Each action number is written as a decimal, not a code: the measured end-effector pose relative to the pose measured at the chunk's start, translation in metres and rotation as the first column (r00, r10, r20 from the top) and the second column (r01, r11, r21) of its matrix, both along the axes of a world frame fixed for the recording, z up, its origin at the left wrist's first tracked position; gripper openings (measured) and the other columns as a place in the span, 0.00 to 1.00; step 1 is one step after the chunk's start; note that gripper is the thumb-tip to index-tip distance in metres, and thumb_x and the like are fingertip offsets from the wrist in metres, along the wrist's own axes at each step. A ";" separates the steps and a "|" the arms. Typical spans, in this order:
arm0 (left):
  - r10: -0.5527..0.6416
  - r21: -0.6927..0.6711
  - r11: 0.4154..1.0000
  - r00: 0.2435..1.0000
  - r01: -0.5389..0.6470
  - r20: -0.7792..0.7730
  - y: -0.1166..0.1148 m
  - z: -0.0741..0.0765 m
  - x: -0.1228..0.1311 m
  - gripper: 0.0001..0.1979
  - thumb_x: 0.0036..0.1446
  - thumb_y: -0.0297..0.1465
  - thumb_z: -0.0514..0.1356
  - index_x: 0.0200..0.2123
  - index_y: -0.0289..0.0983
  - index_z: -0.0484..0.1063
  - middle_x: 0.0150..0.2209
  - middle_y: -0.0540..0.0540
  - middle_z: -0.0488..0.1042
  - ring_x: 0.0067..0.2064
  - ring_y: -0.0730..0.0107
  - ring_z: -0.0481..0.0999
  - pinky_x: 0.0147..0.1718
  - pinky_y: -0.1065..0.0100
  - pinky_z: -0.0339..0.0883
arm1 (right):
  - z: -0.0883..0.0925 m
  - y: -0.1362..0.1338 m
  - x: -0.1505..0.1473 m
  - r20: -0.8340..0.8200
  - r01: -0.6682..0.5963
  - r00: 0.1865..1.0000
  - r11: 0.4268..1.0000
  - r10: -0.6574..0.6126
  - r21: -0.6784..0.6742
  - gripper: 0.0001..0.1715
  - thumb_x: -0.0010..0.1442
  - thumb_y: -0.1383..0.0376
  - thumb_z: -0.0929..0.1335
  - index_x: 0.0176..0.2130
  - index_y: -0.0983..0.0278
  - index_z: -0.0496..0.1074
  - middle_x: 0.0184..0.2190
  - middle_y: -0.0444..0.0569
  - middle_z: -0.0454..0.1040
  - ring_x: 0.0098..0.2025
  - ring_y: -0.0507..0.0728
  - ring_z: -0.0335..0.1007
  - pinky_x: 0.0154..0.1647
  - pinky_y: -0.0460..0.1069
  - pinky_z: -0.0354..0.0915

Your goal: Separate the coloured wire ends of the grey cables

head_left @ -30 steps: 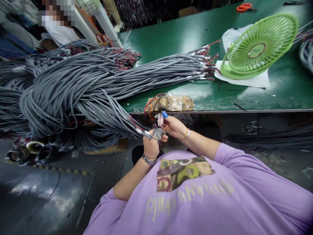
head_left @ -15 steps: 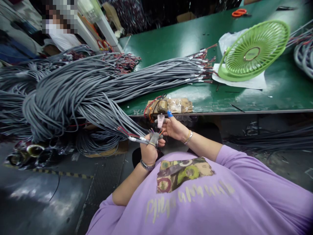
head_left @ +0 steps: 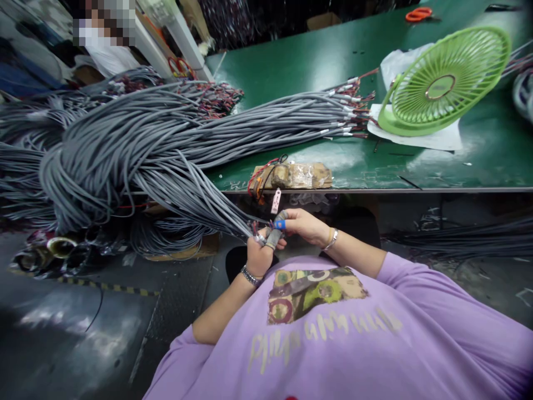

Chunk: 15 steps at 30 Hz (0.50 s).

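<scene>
My left hand [head_left: 259, 253] is closed around the end of a grey cable [head_left: 216, 208] that runs down from a big bundle of grey cables [head_left: 125, 150] draped over the green bench's left end. My right hand [head_left: 302, 225], with a blue fingertip cover, is curled with its fingertips at the cable's stripped coloured wires, right against my left hand. A small pink-white connector [head_left: 275, 201] hangs on wires just above both hands, untouched. It hangs from a taped brown fixture [head_left: 297, 175] at the bench's front edge.
A green fan [head_left: 445, 80] stands on white paper at the right of the green bench [head_left: 300, 66]. Orange scissors [head_left: 418, 13] lie at the far edge. Another person [head_left: 106, 44] sits at the back left. More cable coils lie on the floor at left.
My right hand has let go of the pink-white connector and dropped down to the cable end in my left hand. The connector now hangs free above.
</scene>
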State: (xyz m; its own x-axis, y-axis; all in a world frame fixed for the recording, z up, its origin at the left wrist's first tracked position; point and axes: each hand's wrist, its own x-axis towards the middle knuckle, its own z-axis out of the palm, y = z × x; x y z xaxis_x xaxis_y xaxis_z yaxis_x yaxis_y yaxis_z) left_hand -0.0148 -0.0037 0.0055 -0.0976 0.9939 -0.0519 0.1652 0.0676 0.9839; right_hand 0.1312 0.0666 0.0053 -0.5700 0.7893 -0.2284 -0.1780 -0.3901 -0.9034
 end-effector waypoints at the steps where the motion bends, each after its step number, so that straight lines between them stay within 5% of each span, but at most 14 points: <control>1: -0.036 -0.036 0.999 0.999 0.036 0.005 0.002 0.001 -0.001 0.13 0.53 0.39 0.63 0.25 0.35 0.74 0.22 0.45 0.78 0.22 0.70 0.77 0.24 0.71 0.72 | 0.000 0.000 0.000 0.012 -0.005 1.000 0.999 0.004 0.032 0.15 0.45 0.59 0.74 0.25 0.67 0.70 0.20 0.42 0.67 0.23 0.48 0.58 0.26 0.45 0.56; 4: -0.166 -0.194 0.966 0.985 0.170 0.037 0.008 0.004 -0.008 0.11 0.48 0.37 0.66 0.26 0.34 0.74 0.21 0.44 0.78 0.21 0.67 0.78 0.24 0.69 0.73 | 0.000 -0.001 0.001 0.081 -0.039 0.997 0.972 0.021 0.232 0.12 0.48 0.60 0.72 0.25 0.66 0.71 0.23 0.44 0.70 0.26 0.51 0.63 0.31 0.48 0.61; 9: -0.256 -0.350 0.899 0.964 0.264 0.071 0.014 0.006 -0.016 0.13 0.47 0.38 0.67 0.22 0.33 0.74 0.20 0.42 0.78 0.20 0.66 0.77 0.19 0.72 0.70 | -0.005 -0.002 0.003 0.171 -0.050 0.983 0.812 -0.062 0.582 0.08 0.53 0.62 0.71 0.28 0.65 0.74 0.30 0.48 0.73 0.34 0.54 0.66 0.40 0.51 0.63; 15: -0.022 -0.200 0.978 0.984 0.057 0.174 0.009 -0.001 -0.010 0.18 0.50 0.45 0.66 0.28 0.33 0.75 0.22 0.42 0.78 0.22 0.65 0.79 0.23 0.69 0.73 | -0.007 -0.001 0.010 0.112 -0.002 0.993 0.973 -0.025 0.231 0.20 0.50 0.52 0.73 0.34 0.66 0.73 0.30 0.47 0.73 0.32 0.52 0.66 0.33 0.48 0.64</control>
State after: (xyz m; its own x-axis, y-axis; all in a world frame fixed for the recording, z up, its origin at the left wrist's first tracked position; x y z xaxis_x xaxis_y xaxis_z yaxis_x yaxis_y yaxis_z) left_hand -0.0253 0.0055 0.0042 -0.0307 0.9635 -0.2661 0.0031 0.2663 0.9639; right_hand 0.1416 0.0654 -0.0018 -0.5414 0.8345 -0.1022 -0.0720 -0.1671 -0.9833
